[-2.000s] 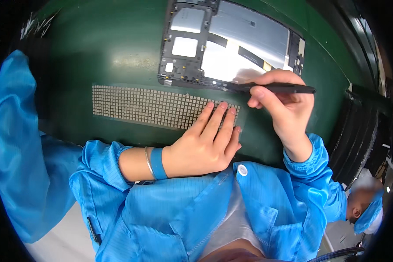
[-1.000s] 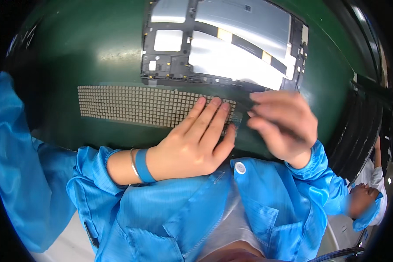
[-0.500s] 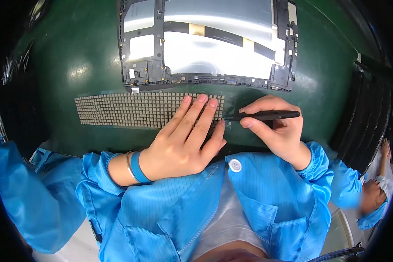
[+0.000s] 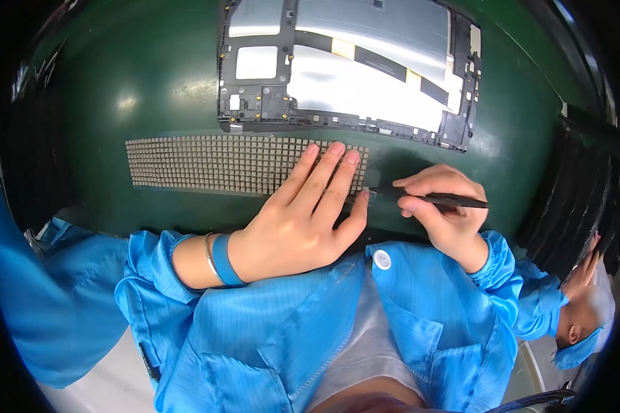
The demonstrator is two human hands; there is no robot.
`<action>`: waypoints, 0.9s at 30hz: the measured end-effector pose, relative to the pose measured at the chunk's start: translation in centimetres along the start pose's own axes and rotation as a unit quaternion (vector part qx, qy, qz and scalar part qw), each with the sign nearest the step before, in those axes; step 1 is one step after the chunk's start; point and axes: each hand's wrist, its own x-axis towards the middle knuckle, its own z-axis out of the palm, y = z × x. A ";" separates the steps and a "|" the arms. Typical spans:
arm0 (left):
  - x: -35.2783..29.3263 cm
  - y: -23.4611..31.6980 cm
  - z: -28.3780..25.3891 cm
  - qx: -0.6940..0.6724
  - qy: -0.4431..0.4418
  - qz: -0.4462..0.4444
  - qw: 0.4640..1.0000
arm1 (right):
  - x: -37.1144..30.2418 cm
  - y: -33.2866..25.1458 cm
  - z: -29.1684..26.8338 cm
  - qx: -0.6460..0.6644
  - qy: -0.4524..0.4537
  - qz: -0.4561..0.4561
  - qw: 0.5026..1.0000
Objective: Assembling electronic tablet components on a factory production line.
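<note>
- The left hand [image 4: 303,220] lies flat, palm down, fingers straight and close together, gripping nothing. The fingertips rest on the right end of a long sheet of tiny square pads [image 4: 213,164], a pale grey grid with a bumpy, waffle-like look.
- The right hand [image 4: 444,213] is pinched shut on black tweezers [image 4: 427,198]: slim, matte, pointy. Thumb and forefinger clamp the middle, and the tip points left, right by the sheet's right edge and just off the left thumb.
- Everything sits on a dark green mat [image 4: 138,89], smooth with a soft sheen and a couple of light glares.
- Just beyond both hands' fingertips is an opened tablet back frame [image 4: 351,69]: black plastic rim with small screw holes, big flat silvery metal plates, and a dark strip with yellowish patches running across it.
- Both sleeves are bright blue, finely striped fabric; there's a blue wrist strap [image 4: 226,260] with a thin metal band on the left wrist, and a white snap button [image 4: 381,259] on the smock near the right wrist.
- Far right of the right hand, another person in a blue cap [image 4: 579,344] shows at the edge.
- Compared to half a second ago, the hands hold nearly the same pose, left palm still flat, tweezers still pinched. The tablet frame now sits a bit further right in view, and the tweezer tip is a touch closer to the sheet.
</note>
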 end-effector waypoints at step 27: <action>-0.2 0.1 0.0 -0.010 0.043 0.001 0.999 | 6.1 -1.8 3.3 -0.171 0.020 -0.236 0.956</action>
